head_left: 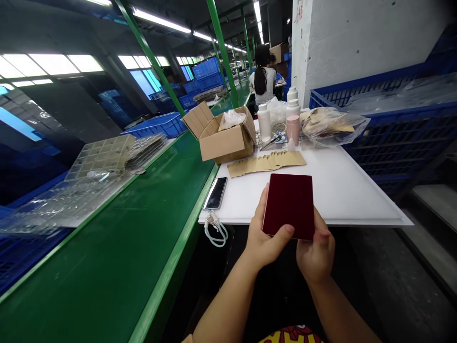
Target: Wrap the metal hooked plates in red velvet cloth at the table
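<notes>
A flat, dark red rectangular piece with a velvet-like face (pixel 289 205) is held up over the near edge of the white table (pixel 342 190). My left hand (pixel 266 238) grips its left side and lower corner, with the thumb lying on the face. On the lower right, my right hand (pixel 317 250) holds the edge, its fingers partly hidden behind the piece. Beyond it, a fanned row of brown paper envelopes (pixel 266 164) lies on the table. A phone (pixel 215 193) with a pale blue strap (pixel 216 233) rests at the table's left edge.
An open cardboard box (pixel 226 143) stands at the back left, near white bottles (pixel 264 121), a pink bottle (pixel 293 128) and a plastic bag (pixel 330 126). A green conveyor belt (pixel 117 252) runs along the left. Blue crates (pixel 403 138) stand right. A person (pixel 264 81) sits farther back.
</notes>
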A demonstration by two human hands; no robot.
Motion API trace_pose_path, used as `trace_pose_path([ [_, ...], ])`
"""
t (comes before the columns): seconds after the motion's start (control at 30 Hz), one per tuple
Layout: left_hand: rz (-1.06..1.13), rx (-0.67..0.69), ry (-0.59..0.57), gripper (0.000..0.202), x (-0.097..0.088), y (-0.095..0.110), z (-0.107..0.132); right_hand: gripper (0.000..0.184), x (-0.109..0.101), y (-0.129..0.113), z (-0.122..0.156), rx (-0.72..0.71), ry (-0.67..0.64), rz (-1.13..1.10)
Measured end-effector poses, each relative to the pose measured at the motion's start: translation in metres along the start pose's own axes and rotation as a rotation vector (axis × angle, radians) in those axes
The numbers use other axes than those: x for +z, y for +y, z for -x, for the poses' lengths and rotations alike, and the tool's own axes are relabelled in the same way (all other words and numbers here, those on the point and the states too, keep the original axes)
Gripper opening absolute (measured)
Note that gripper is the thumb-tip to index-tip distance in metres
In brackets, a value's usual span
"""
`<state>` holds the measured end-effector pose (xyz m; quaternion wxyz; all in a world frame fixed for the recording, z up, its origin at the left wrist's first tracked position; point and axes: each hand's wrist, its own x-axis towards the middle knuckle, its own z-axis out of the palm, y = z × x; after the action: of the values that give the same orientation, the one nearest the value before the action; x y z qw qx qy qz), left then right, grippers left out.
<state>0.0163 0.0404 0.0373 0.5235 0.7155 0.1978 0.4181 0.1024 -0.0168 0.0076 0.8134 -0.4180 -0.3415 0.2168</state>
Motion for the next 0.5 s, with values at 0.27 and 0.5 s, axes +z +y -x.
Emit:
trace_pose_path([
  [0.27,0.076,-0.186,-0.209,0.079,-0.006,-0.006,0.011,0.044,-0.022,-0.032,-0.012,0.270,-0.173,-0.065],
  [0.5,-0.021,-0.103,-0.300,0.070,-0.022,0.004,0.019,0.037,-0.030,-0.039,-0.007,0.253,-0.295,0.104],
])
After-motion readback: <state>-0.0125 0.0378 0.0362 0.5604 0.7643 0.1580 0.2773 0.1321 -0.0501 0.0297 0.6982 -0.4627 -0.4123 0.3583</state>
